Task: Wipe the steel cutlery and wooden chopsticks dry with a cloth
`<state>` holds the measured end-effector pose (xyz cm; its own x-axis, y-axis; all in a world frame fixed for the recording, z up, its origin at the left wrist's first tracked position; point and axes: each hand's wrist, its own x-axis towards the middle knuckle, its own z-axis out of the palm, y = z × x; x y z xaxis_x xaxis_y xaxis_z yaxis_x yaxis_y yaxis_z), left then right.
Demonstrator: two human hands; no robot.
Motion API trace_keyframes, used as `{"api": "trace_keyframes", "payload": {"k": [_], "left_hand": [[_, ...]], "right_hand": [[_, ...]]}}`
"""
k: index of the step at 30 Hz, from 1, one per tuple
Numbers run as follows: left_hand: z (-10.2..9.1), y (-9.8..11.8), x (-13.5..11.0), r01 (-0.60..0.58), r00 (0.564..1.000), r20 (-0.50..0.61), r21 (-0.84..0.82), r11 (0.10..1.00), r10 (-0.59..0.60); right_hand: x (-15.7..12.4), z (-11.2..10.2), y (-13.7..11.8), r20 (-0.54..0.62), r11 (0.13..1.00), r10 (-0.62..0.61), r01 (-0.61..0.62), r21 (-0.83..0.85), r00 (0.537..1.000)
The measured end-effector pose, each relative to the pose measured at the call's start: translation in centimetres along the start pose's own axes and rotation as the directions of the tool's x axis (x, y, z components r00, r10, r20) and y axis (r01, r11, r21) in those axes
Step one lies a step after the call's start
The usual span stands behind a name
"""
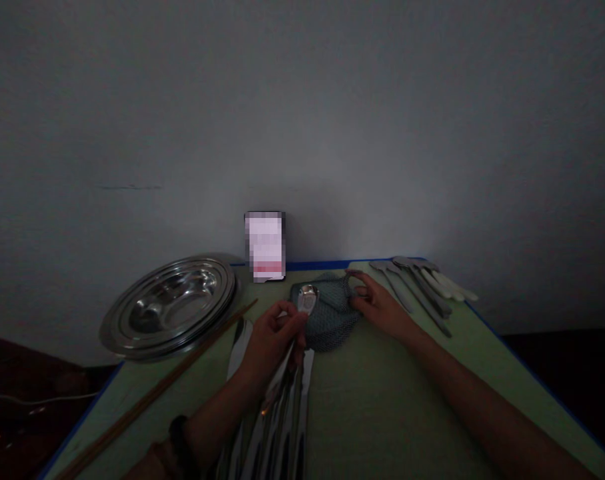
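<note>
Dim light falls on a plain grey-white wall behind a green table [382, 400] edged in blue, seen from above by the person sitting at it.

Near the middle of the table, close to the wall, lies a grey-blue knitted cloth [332, 320], bunched into a rounded heap. The left hand [270, 340] is closed around the handle of a metal spoon [307, 298], with the fingers curled together and the thumb on top. The spoon's shiny bowl rests on the left part of the cloth. The right hand [377, 303] lies on the right edge of the cloth with its fingers bent and close together. Whether they pinch the fabric or only press on it cannot be told in this light.

Under the left forearm, a bundle of long shiny metal utensils [272, 413] runs toward the near edge of the table. A dark wristband [180, 440] sits on the left wrist.

At the far left, a stack of round steel plates [170, 307] overhangs the table corner. A long wooden stick [157, 393] lies diagonally just beside the plates. A small blurred card [265, 245] stands upright against the wall behind the cloth. At the far right, well apart from the hands, a row of cutlery [422, 283] lies side by side, some pieces grey and some pale.
</note>
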<state>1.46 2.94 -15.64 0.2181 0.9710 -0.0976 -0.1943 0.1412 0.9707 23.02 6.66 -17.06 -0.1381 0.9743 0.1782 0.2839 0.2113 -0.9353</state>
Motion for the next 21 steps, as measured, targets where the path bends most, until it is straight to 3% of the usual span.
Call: {"api": "trace_keyframes", "payload": {"k": [3, 6, 9, 12, 15, 18, 19, 21], "left_hand": [[-0.1, 0.0, 0.1, 0.004, 1.0, -0.002, 0.009, 1.0, -0.004], [-0.2, 0.0, 0.1, 0.006, 1.0, -0.005, 0.016, 1.0, -0.006], [-0.2, 0.0, 0.0, 0.001, 1.0, -0.002, 0.018, 1.0, -0.001], [-0.1, 0.0, -0.1, -0.009, 1.0, 0.0, 0.019, 1.0, 0.009], [0.1, -0.1, -0.3, -0.013, 1.0, 0.006, 0.04, 0.999, 0.012], [0.3, -0.2, -0.4, -0.014, 1.0, 0.023, 0.095, 0.995, 0.012], [0.3, -0.3, -0.4, -0.017, 0.999, 0.03, 0.118, 0.993, 0.014], [0.3, -0.5, -0.5, -0.03, 0.999, 0.045, 0.165, 0.986, 0.023]], "right_hand": [[-0.5, -1.5, -2.1, 0.123, 0.983, -0.073, 0.092, -0.161, 0.99], [-1.6, -2.9, -5.6, 0.31, 0.807, -0.251, 0.375, -0.456, 0.917], [-2.3, -3.4, -8.4, 0.311, 0.708, -0.275, 0.41, -0.575, 0.91], [-2.0, -3.4, -8.8, 0.213, 0.715, -0.298, 0.365, -0.596, 0.931], [-1.6, -3.1, -8.1, -0.047, 0.766, -0.338, 0.246, -0.593, 0.94], [-1.8, -2.0, -7.8, -0.389, 0.848, -0.375, 0.142, -0.51, 0.841], [-2.0, -1.4, -7.7, -0.438, 0.876, -0.373, 0.156, -0.456, 0.818], [-2.5, -0.1, -7.7, -0.353, 0.911, -0.354, 0.233, -0.341, 0.866]]}}
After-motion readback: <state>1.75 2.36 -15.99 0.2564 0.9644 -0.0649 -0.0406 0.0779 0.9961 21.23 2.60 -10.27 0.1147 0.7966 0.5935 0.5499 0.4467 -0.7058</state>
